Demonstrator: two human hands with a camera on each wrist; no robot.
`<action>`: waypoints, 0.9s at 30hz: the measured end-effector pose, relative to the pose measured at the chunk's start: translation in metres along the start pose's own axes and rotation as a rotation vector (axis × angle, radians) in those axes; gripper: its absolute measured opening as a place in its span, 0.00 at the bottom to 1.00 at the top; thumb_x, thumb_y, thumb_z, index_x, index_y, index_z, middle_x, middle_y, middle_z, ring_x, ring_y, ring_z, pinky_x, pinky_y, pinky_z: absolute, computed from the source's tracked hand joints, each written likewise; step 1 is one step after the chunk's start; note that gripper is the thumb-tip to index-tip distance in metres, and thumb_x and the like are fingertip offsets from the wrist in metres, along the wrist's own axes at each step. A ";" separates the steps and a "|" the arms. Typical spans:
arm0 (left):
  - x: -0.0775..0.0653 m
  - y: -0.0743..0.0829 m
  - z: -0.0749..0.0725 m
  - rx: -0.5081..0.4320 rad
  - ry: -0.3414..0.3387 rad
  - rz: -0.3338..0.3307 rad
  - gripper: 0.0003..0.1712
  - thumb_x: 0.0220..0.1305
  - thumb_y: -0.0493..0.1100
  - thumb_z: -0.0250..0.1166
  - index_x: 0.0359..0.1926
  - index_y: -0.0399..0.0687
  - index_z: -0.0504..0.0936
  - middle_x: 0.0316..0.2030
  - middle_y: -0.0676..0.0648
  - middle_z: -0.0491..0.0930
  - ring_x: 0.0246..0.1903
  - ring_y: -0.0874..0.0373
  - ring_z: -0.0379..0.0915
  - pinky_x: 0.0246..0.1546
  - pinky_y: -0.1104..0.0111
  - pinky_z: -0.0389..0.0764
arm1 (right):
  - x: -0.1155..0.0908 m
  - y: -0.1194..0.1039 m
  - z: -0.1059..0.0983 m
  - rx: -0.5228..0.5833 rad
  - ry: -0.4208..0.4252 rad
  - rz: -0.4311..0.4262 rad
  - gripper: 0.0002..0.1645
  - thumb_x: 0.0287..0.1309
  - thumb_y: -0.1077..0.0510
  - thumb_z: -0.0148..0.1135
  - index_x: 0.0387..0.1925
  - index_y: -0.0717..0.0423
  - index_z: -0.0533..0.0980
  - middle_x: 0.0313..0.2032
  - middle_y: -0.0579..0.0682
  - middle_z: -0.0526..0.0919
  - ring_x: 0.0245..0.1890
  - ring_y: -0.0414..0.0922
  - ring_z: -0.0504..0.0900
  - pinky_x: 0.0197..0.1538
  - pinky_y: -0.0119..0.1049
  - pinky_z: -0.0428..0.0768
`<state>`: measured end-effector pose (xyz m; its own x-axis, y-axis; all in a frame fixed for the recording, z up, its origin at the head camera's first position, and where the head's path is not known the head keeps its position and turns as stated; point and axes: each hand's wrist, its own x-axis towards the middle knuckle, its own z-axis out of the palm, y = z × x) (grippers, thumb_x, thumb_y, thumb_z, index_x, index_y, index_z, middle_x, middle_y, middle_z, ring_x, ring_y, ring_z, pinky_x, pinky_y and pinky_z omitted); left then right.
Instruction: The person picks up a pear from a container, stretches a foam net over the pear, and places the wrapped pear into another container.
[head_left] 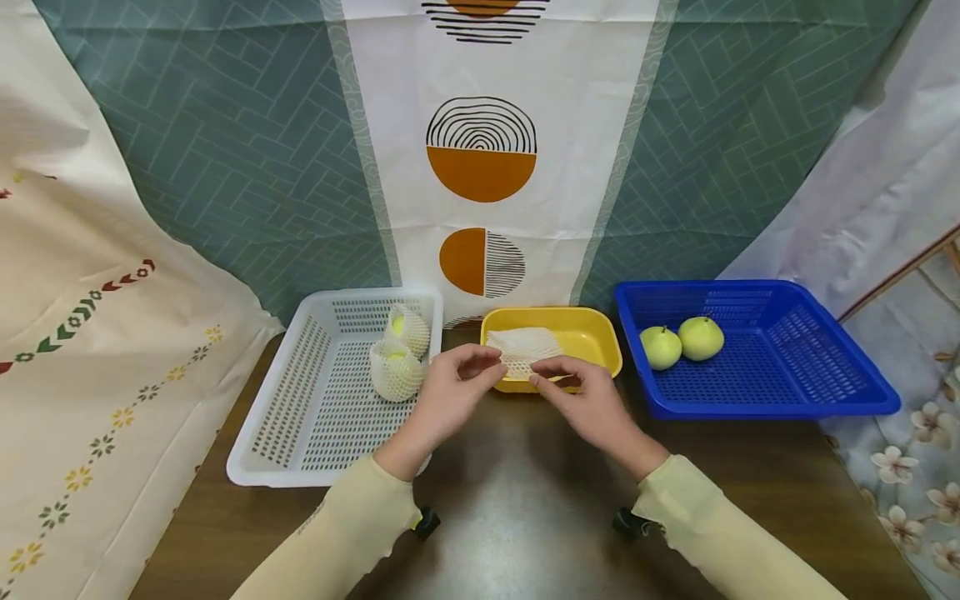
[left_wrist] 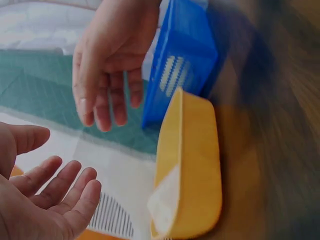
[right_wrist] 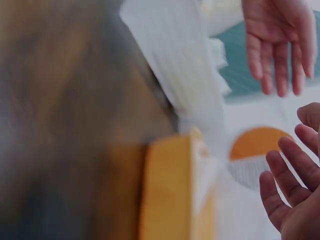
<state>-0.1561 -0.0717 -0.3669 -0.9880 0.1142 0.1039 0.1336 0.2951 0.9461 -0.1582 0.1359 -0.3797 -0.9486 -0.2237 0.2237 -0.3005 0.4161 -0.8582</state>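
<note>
Both hands hover side by side over the near edge of a yellow tray (head_left: 592, 342), palms facing each other with a gap between. Inside the tray lie white foam net sleeves (head_left: 525, 343). My left hand (head_left: 459, 379) has loosely bent fingers and holds nothing; in the left wrist view that hand (left_wrist: 50, 195) shows an empty palm. The right hand (head_left: 581, 396) is likewise empty, its fingers relaxed, and appears above the tray's edge in the right wrist view (right_wrist: 295, 185).
On the left stands a white basket (head_left: 270, 417) with two pale fruits in foam nets (head_left: 397, 371). A blue basket (head_left: 772, 408) on the right holds two bare yellow-green pears (head_left: 661, 347). Patterned cloth (head_left: 300, 167) hangs behind the brown table (head_left: 510, 517).
</note>
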 end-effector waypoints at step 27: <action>0.048 0.000 0.172 -0.171 -0.119 0.037 0.19 0.55 0.54 0.67 0.47 0.54 0.84 0.36 0.59 0.84 0.33 0.72 0.77 0.34 0.78 0.79 | 0.043 0.123 -0.221 -0.446 0.252 0.411 0.54 0.51 0.25 0.49 0.68 0.59 0.58 0.64 0.66 0.64 0.61 0.65 0.64 0.56 0.63 0.67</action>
<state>-0.1899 0.0969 -0.4145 -0.9653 0.2359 0.1120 0.1442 0.1241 0.9817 -0.2574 0.3724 -0.3731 -0.9727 0.2222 0.0662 0.1306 0.7612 -0.6352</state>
